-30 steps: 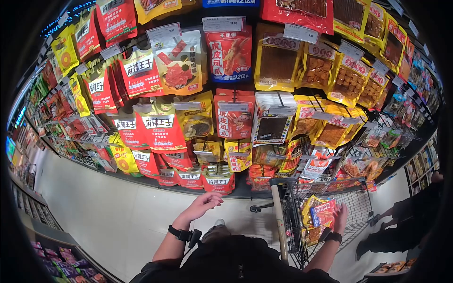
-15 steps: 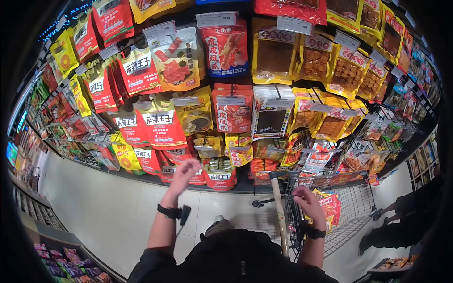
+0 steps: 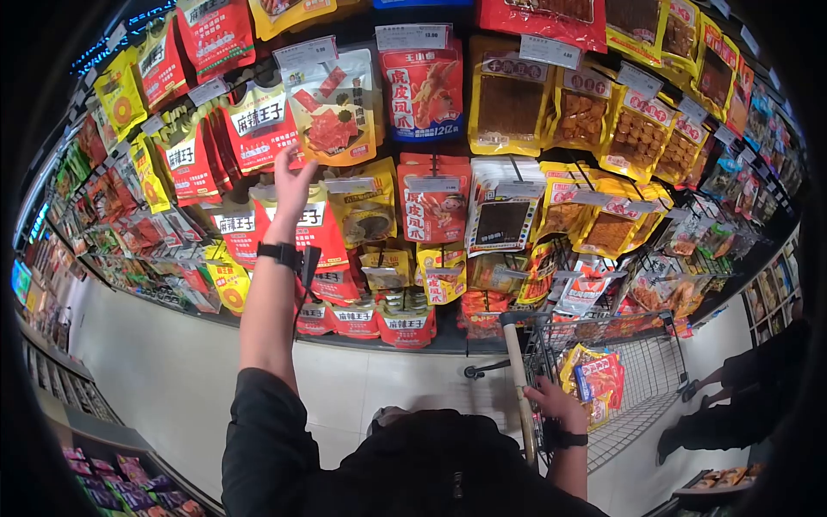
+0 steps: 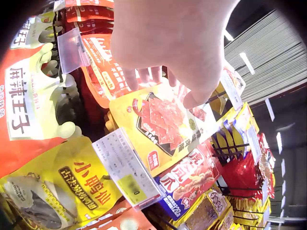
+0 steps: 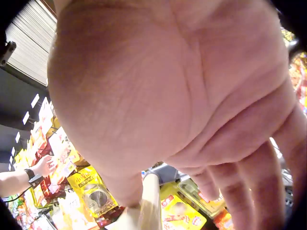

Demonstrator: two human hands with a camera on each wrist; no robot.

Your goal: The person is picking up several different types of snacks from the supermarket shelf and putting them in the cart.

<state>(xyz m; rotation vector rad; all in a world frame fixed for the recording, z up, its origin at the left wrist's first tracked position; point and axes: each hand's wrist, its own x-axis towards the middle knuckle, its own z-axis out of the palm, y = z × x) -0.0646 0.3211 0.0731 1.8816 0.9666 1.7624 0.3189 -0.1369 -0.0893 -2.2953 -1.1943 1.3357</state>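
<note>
The step in hand looks like reaching for a snack bag. The left hand (image 3: 294, 179) is up at the far rack. It is just beside the low left corner of a gold and white meat-slice bag (image 3: 336, 125), which hangs there facing the person. The fingers (image 4: 156, 74) are reaching and loose, not clenched. I cannot tell if they touch the bag.

Red bags (image 3: 258, 129) hang just to the left of it. A red and blue bag (image 3: 422, 95) hangs to the right. A yellow bag (image 3: 366, 211) hangs lower down, with a price tag (image 4: 128, 168) in front of the rack.

The right hand (image 3: 558, 407) is near, on the right, by the pale cart handle (image 3: 515, 355). Its fingers are long and loose, and it holds no bag. I cannot tell if it touches the handle. The wire cart (image 3: 650, 396) has a few bags in it, with a red one (image 3: 600, 376) on top.

I think the next move calls for the left thumb and fingers to pinch the meat-slice bag and pull it off gently. The red bags are so close that they could get bumped or grabbed too.
</note>
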